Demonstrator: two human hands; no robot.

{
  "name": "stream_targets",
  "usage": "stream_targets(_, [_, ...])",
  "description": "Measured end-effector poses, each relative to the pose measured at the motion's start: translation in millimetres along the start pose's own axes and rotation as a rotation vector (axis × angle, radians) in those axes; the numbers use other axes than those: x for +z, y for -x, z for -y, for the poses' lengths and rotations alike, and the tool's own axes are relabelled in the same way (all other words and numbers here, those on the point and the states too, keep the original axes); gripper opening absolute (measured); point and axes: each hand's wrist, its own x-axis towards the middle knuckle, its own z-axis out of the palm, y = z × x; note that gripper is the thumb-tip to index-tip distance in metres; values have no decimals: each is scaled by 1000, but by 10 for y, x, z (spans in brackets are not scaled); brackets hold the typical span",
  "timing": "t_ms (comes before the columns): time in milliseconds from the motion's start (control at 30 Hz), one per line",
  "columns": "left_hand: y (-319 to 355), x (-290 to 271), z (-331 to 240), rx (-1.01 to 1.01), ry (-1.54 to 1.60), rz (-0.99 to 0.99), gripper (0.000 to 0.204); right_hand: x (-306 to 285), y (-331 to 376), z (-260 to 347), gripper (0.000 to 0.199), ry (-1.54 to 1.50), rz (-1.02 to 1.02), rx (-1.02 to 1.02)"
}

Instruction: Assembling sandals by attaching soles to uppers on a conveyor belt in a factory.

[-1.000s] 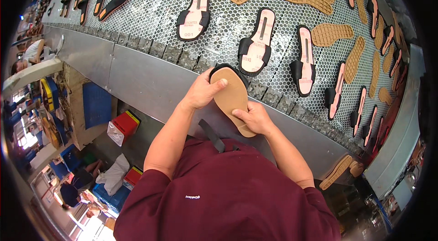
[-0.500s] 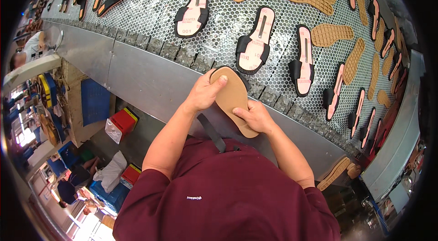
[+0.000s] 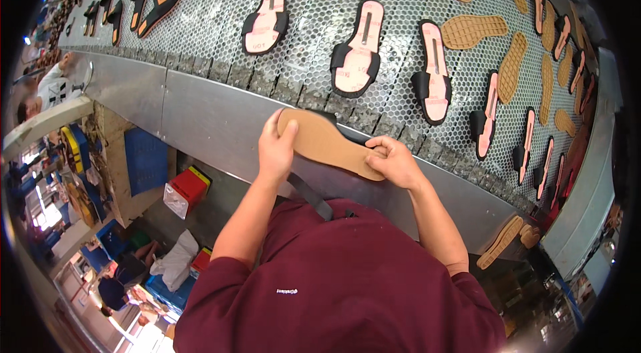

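In front of my body, at the near edge of the conveyor, a smooth tan shoe sole (image 3: 325,143) is held between both hands, its long side running left to right. My left hand (image 3: 277,147) grips its left end with the thumb on top. At the right end, my right hand (image 3: 392,162) pinches the sole, thumb on the face and fingers behind. Part of a black piece (image 3: 352,134) shows behind the sole's far edge; most of it is hidden. Just beyond lies a black-strapped slide sandal (image 3: 356,52) with a pink underside.
Similar pink-and-black sandals (image 3: 434,79) and tan grid-patterned soles (image 3: 473,31) cover the honeycomb conveyor belt (image 3: 207,26). Finished-looking black slides (image 3: 160,8) lie at far left. A metal side panel (image 3: 220,109) borders the belt. Red bins (image 3: 187,187) stand below left.
The sole has turned from steeply slanted to nearly level across my body. My left hand has moved left and down, my right hand slightly right. The belt's sandals have shifted left and slightly up in view.
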Motion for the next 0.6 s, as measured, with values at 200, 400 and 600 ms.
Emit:
stream_targets(200, [517, 533, -411, 908, -1072, 654, 79, 76, 60, 155, 39, 251, -47, -117])
stream_targets(400, [375, 739, -22, 948, -924, 681, 69, -45, 216, 46, 35, -71, -179, -279])
stream_targets(600, [349, 769, -184, 925, -861, 663, 67, -146, 164, -255, 26, -137, -148, -287])
